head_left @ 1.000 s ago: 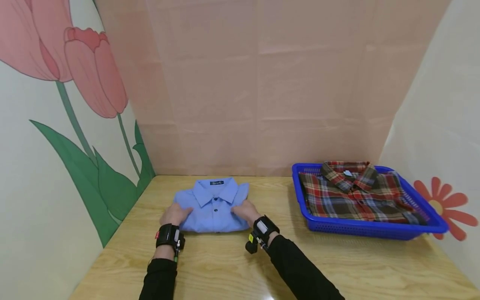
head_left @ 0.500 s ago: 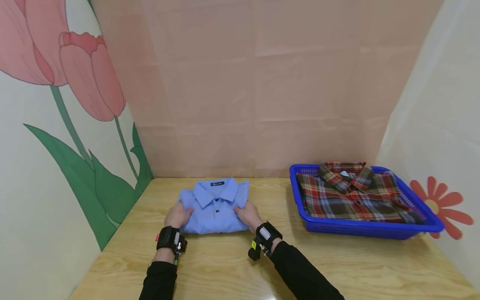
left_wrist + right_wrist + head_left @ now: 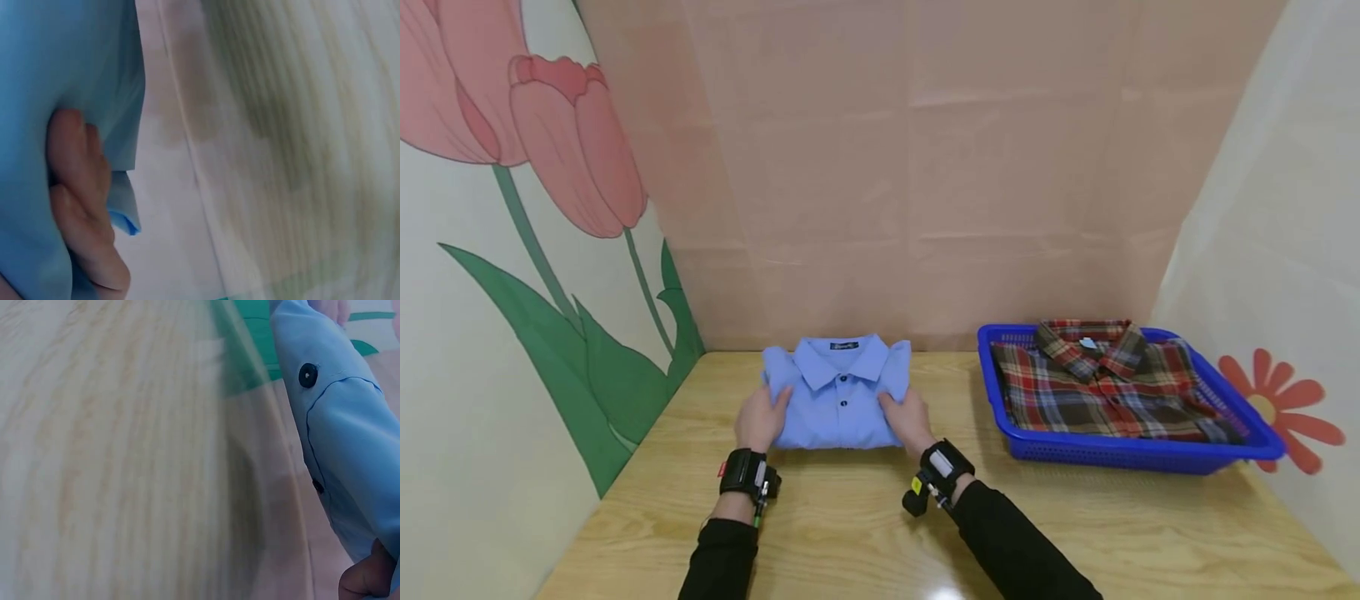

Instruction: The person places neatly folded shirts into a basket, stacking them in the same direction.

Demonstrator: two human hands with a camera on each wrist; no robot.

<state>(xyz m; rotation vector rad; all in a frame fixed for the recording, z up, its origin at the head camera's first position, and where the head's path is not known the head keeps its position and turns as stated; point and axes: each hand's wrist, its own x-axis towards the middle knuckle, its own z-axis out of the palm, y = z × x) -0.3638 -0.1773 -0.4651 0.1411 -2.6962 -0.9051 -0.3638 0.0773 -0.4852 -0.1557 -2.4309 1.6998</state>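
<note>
A light blue button-up shirt (image 3: pixel 842 408), folded into a compact rectangle with its collar at the far side, is lifted over the table. My left hand (image 3: pixel 762 419) grips its left side, thumb on top. On the right side my right hand (image 3: pixel 910 423) holds it the same way. In the left wrist view curled fingers (image 3: pixel 84 194) press into the underside of the blue cloth (image 3: pixel 37 56). The right wrist view shows dark buttons along the shirt (image 3: pixel 350 419) and part of a finger (image 3: pixel 369 575) at the lower corner.
To the right stands a blue plastic basket (image 3: pixel 1120 450) with a folded plaid shirt (image 3: pixel 1097 392) in it. Both are on a wooden table (image 3: pixel 850 533). A pinkish covering (image 3: pixel 910 183) hangs at the back, and walls with painted flowers flank the table.
The blue shirt has risen off the table and shifted slightly right, with both hands gripping its sides. Earlier it lay lower while the hands closed in on it. The basket stays put.
</note>
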